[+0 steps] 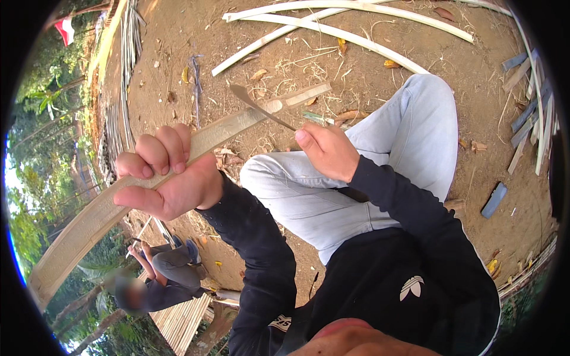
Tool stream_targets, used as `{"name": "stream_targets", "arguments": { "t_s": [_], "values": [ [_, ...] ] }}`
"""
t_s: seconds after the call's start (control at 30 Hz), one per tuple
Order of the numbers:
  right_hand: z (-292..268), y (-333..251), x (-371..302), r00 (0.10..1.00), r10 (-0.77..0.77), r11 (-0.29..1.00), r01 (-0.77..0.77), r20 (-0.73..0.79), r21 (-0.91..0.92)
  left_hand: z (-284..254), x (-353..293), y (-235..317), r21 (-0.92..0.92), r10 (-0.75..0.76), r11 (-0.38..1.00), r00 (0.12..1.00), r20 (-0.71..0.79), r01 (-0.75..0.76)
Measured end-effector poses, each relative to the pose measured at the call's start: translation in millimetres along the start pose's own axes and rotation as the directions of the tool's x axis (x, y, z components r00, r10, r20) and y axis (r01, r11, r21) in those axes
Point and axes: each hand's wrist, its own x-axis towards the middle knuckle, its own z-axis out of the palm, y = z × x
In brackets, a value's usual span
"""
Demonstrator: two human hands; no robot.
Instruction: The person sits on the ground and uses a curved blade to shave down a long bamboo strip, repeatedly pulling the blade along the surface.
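Observation:
My left hand [169,181] is closed round a long, flat, pale strip [77,234] that looks like split bamboo. The strip slants from the lower left up to a narrower far end near the middle of the view. In my right hand [328,152] is a knife [261,108], its handle mostly hidden by my fingers. The knife's dark, thin blade crosses the strip close to a pale, freshly cut patch near the far end. Whether the edge touches the wood I cannot tell.
Long pale bamboo strips [344,39] lie crossed on the dirt ahead, among shavings and leaves. Split pieces [525,127] are piled at right, near a blue-grey block [493,200]. Another person [175,270] sits at lower left beside a slatted platform [181,323].

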Motion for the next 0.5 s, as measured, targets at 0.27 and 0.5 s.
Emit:
{"name": "stream_targets", "arguments": {
  "t_s": [0.27,0.5],
  "values": [
    [-6.9,0.5,0.9,0.998,0.057,0.995,-0.056,0.000,-0.085,14.2,3.3,-2.3,0.005,0.017,1.000,0.999,-0.029,-0.017],
    [-13.6,5.5,0.8,0.999,-0.011,0.992,0.006,-0.039,-0.128,11.2,0.2,-1.4,0.071,-0.004,0.997,0.999,-0.042,0.007]
  ]
}}
